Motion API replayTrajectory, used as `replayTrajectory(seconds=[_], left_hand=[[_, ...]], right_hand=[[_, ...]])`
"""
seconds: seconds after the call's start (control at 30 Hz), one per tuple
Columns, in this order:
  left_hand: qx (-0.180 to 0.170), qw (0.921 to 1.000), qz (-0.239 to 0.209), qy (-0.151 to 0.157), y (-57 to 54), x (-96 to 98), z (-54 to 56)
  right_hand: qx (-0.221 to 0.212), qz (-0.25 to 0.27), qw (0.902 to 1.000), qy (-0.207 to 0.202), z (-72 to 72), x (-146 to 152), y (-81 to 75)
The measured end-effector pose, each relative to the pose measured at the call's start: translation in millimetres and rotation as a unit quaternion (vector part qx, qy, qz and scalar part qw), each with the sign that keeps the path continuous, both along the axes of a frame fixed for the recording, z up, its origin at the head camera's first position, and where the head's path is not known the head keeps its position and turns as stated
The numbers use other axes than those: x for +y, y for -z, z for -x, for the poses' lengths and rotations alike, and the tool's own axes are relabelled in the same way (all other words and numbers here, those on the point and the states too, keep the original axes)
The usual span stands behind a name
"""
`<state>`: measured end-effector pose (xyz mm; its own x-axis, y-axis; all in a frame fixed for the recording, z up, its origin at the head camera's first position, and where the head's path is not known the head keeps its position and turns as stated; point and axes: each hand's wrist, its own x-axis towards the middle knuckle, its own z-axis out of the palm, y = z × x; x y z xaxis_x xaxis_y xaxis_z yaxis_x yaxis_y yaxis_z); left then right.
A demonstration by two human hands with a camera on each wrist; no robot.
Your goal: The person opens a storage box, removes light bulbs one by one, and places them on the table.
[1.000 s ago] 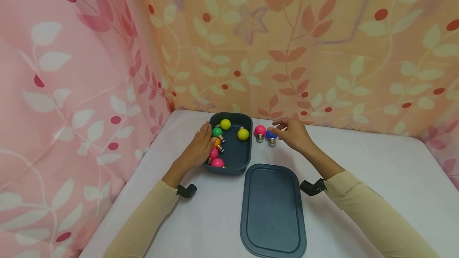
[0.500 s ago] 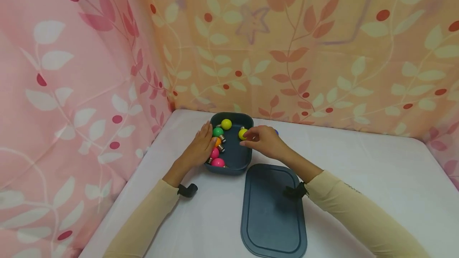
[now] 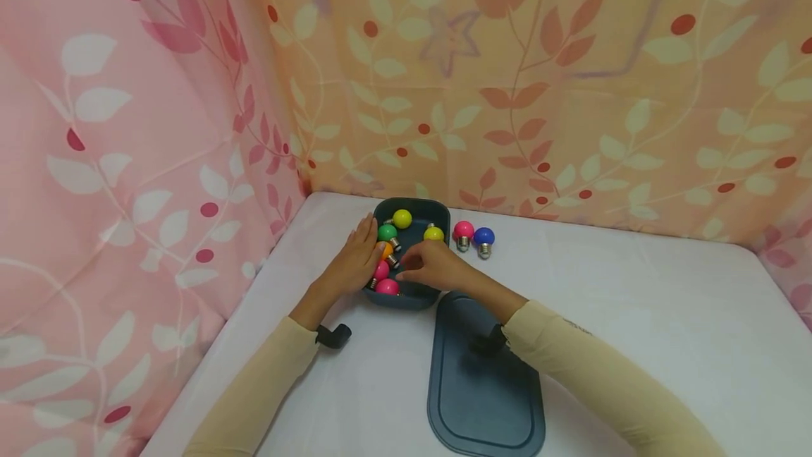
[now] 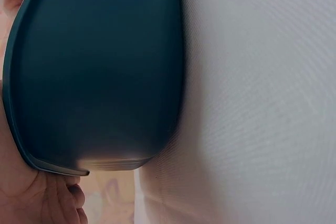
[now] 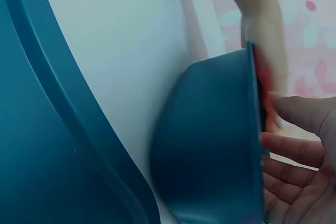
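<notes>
A dark blue-grey box (image 3: 419,295) stands on the white table with several small light bulbs inside. Along its left wall lie a yellow bulb (image 3: 402,218), a green bulb (image 3: 387,232), an orange bulb (image 3: 386,251), a pink bulb (image 3: 381,270) and another pink bulb (image 3: 388,287). A second yellow bulb (image 3: 434,233) lies at the right wall. My left hand (image 3: 352,259) rests on the box's left rim, fingers straight. My right hand (image 3: 434,265) reaches over the right rim into the box; in the right wrist view its thumb and fingers are apart with nothing between them.
Outside the box, at its right, a pink bulb (image 3: 464,231) and a blue bulb (image 3: 484,237) lie side by side. A matching flat lid (image 3: 485,400) lies in front, partly under my right forearm. Flowered cloth (image 3: 539,90) hangs behind and at the left.
My right hand has moved left from beside the blue bulb, across the right rim, to over the box's inside. The left hand stays in place. The bulbs lie as before.
</notes>
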<state>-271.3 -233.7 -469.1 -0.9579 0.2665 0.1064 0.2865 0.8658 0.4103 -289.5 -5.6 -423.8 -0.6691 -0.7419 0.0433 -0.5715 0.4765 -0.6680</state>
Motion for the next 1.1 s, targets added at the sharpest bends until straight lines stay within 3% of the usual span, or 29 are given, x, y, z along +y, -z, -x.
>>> replayTrajectory(seconds=[0.43,0.73,1.1], left_hand=[[-0.004,1.0000,0.007,-0.002,-0.9,1.9,-0.3],[0.008,0.9999,0.009,0.005,-0.1,0.6,0.5],[-0.009,0.9999,0.007,-0.006,-1.2,1.6,0.6]], right_hand=[[-0.022,-0.058,0.9981,0.003,8.5,-22,15.0],[-0.055,-0.068,0.9962,-0.003,3.9,-29,13.5],[-0.075,-0.085,0.9936,-0.001,2.5,-31,14.9]])
